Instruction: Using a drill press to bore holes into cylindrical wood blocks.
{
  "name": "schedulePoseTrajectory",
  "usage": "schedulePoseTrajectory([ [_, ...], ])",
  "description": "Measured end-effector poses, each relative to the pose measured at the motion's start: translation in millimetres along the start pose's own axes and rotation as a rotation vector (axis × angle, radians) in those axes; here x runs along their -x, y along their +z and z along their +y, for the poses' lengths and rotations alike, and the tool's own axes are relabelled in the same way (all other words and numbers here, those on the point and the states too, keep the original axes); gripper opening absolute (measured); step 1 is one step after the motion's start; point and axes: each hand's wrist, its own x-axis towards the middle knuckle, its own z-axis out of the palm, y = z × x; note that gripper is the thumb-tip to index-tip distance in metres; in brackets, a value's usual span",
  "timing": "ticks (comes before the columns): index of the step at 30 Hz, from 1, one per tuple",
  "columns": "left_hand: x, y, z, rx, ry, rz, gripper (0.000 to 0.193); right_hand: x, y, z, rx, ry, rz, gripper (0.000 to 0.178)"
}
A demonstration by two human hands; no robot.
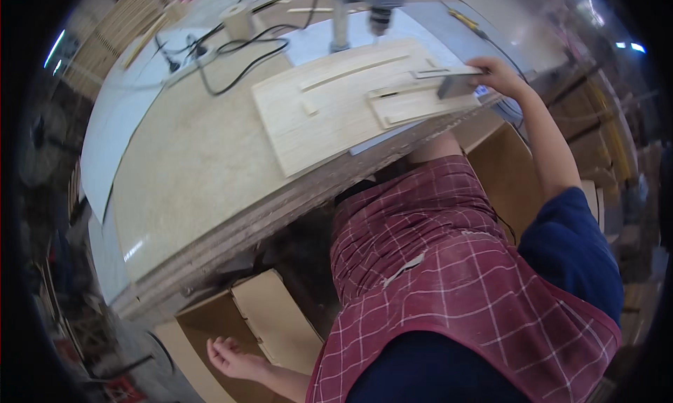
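Observation:
My right hand point(494, 75) is closed on a thin, flat pale strip point(449, 72) above the right end of a wooden board. A dark grey flat-sided piece point(456, 86) shows just under that hand; whether it is part of the strip I cannot tell. The pale board point(291, 126) lies on the worktable and carries narrow wooden strips and a smaller wooden plate point(403, 107). Low on the left, my left hand point(235, 359) hangs over an open cardboard box point(277, 319). Its fingers are loosely curled and slightly apart, with nothing visible in them.
A drill press point(379, 17) stands behind the board, its chuck above the board's far edge. Black cables point(242, 45) and a pale cylindrical roll point(238, 22) lie on the worktable point(189, 164). A yellow-handled tool point(466, 21) is at far right. Another cardboard box point(508, 171) stands beside my legs.

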Motion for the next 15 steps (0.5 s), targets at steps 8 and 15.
schedulePoseTrajectory([
  [8, 111, 164, 59, 0.224, -0.215, -0.590, 0.018, -17, -7, 15, 0.024, -0.205, 0.010, 0.048],
  [15, 190, 259, 104, 0.134, 0.008, -1.231, 0.016, 60, -29, 114, -0.360, -0.139, 0.263, 0.051],
])
